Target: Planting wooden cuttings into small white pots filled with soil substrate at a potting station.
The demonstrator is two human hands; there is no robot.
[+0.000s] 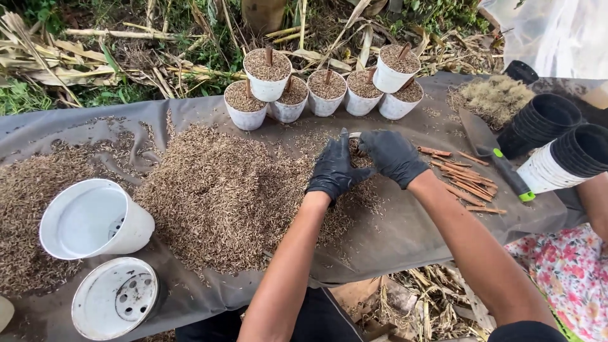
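Black-gloved, your left hand (334,172) and right hand (392,156) cupped a small pot (356,135) on the worktop (405,234) beside the husk pile (221,190), fingers curled together around it so filling stayed in.

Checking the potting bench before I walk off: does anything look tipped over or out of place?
Two empty white pots lie on their sides at the left, while the filled pots stand upright at the back. One filled pot leans on its neighbours.
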